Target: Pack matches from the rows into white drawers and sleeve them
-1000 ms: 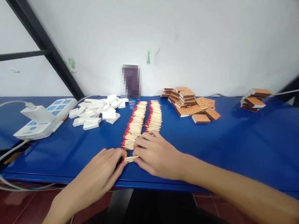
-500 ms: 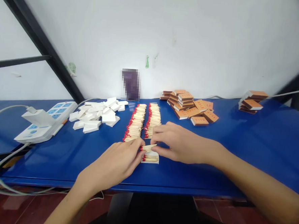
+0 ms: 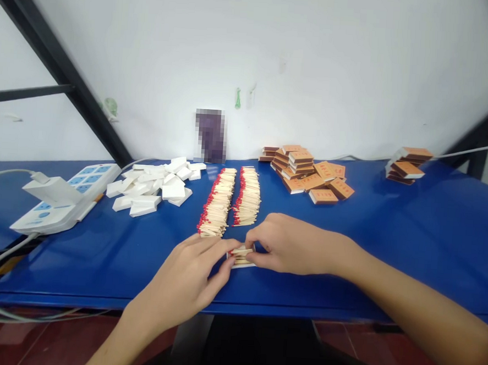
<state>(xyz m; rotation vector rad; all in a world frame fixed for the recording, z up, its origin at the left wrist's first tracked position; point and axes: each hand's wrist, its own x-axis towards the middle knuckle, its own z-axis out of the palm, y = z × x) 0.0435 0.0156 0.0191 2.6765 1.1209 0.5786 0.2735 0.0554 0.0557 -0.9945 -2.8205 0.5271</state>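
Observation:
A small white matchbox tray (image 3: 245, 266) lies near the table's front edge with red-headed matches (image 3: 242, 252) in it. My left hand (image 3: 195, 267) has its thumb and index finger closed at the match-head end. At the other end, my right hand (image 3: 290, 243) pinches the same small bunch between thumb and fingers, low in the tray. My fingertips hide part of the tray and the matches. Just beyond my hands are two long rows of loose matches, a left row (image 3: 218, 203) and a right row (image 3: 248, 196), heads to the left.
White empty trays (image 3: 153, 185) are heaped at the left, beside a power strip (image 3: 67, 199) with a plugged-in charger. Orange matchboxes (image 3: 306, 170) are piled at the back right, and a smaller stack (image 3: 408, 165) stands farther right. A blurred dark object (image 3: 211, 136) leans against the wall.
The bunch of matches has gone down from above the tray into it, with both hands lowered along with it. The view has shifted slightly.

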